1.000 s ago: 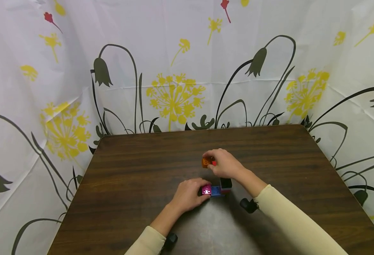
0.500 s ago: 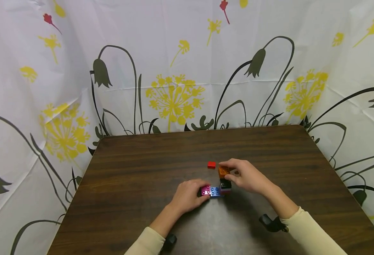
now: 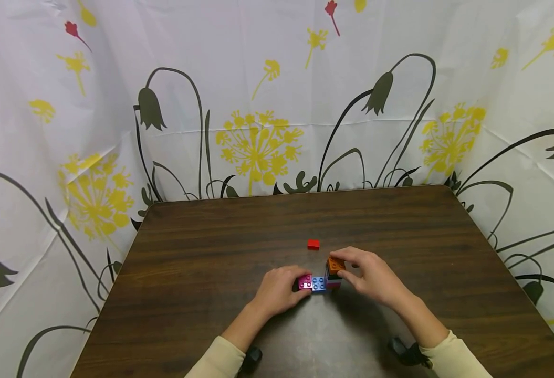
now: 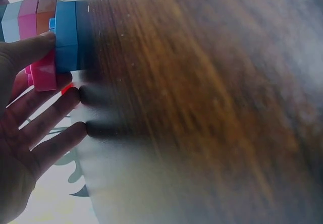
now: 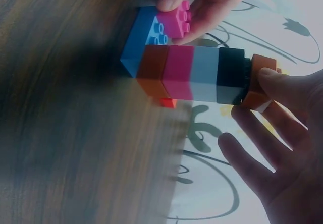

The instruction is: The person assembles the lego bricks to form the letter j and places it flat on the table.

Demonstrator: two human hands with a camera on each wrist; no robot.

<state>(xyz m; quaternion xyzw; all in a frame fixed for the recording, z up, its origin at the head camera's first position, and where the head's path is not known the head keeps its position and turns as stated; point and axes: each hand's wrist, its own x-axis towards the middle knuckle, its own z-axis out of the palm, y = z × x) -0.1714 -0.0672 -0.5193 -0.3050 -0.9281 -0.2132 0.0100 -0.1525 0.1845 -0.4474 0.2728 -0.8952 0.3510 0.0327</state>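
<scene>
A long blue brick point(image 3: 319, 284) lies on the table with a pink brick point(image 3: 305, 282) on its left end. My left hand point(image 3: 279, 289) pinches that pink brick between thumb and fingers. On the blue brick's right end rises a tower: a brown-orange brick point(image 5: 152, 72), a pink one point(image 5: 177, 72), a pale blue-grey one point(image 5: 204, 74) and a black one point(image 5: 230, 76). My right hand point(image 3: 373, 275) pinches an orange brick point(image 5: 260, 82) over the black one. In the right wrist view it sits slightly askew, with black studs showing in a narrow gap.
A small red brick point(image 3: 313, 244) lies by itself on the brown wooden table point(image 3: 220, 236), behind the tower. A white curtain point(image 3: 258, 68) with a flower print hangs along the table's back and sides.
My right hand let go of the red brick, now lying on the table, and brought the orange brick rightward and nearer, onto the tower's top. My left hand has stayed put.
</scene>
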